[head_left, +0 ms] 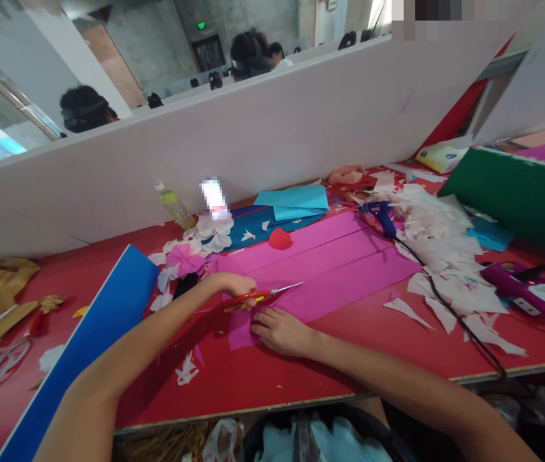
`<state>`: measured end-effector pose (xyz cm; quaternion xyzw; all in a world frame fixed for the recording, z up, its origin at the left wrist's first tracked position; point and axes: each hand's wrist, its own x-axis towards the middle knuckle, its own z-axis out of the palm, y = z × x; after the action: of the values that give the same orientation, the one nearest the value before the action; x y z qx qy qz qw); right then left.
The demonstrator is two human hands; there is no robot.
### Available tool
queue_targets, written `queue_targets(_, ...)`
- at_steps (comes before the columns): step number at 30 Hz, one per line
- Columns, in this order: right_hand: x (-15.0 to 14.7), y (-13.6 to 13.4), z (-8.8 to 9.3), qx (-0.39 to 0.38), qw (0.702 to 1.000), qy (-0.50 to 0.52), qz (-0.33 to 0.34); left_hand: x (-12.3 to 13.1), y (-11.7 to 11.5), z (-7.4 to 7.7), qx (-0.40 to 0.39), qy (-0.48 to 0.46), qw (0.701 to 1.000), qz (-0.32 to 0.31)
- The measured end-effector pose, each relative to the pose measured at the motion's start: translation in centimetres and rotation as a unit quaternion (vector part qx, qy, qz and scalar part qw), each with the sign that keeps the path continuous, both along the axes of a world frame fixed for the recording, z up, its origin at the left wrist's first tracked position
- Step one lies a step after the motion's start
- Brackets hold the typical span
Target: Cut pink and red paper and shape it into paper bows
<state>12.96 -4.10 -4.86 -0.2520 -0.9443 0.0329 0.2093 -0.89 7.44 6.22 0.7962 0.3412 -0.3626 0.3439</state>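
My left hand [232, 285] is closed round the red and yellow handles of a pair of scissors [265, 296], whose blades point right over a long pink paper sheet [330, 263]. My right hand [279, 328] lies flat with fingers spread on the near left end of that pink sheet, just below the scissors. Both forearms reach in from the near edge of the red table [301, 372].
A blue board [94, 333] leans at the left. Paper flowers [190, 253], a bottle [173, 205], blue paper [296, 202], a glue gun [380, 215] with its black cord, white paper scraps [445, 256], a purple tool [527, 289] and a green board [517, 199] surround the sheet. Other people sit behind the white partition.
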Motion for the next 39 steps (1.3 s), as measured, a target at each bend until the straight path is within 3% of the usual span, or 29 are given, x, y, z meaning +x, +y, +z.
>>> queue_targets(7, 0.0, 0.0, -0.1, 0.003, 1.000, -0.019, -0.008, 0.4, 0.4, 0.6, 0.006, 0.005, 1.000, 0.009)
queue_targets(11, 0.0, 0.1, -0.3, 0.013, 1.000, -0.022, -0.006, 1.1, -0.2, 0.9, 0.014, -0.018, 1.000, -0.018)
queue_targets(19, 0.0, 0.1, -0.4, 0.015, 1.000, -0.009, -0.008, 1.0, -0.3, 0.1, 0.053, -0.033, 0.998, -0.028)
queue_targets(24, 0.0, 0.1, -0.3, 0.021, 1.000, -0.011, -0.008, 0.7, 0.0, 0.1, 0.018, -0.024, 1.000, 0.003)
queue_targets(32, -0.1, 0.1, -0.3, 0.022, 1.000, -0.012, -0.008, 0.5, -0.1, -0.1, 0.009, -0.072, 0.997, -0.024)
queue_targets(39, -0.1, 0.1, -0.3, 0.018, 1.000, -0.009, -0.008, 0.6, -0.2, -0.3, -0.021, -0.051, 0.998, 0.009)
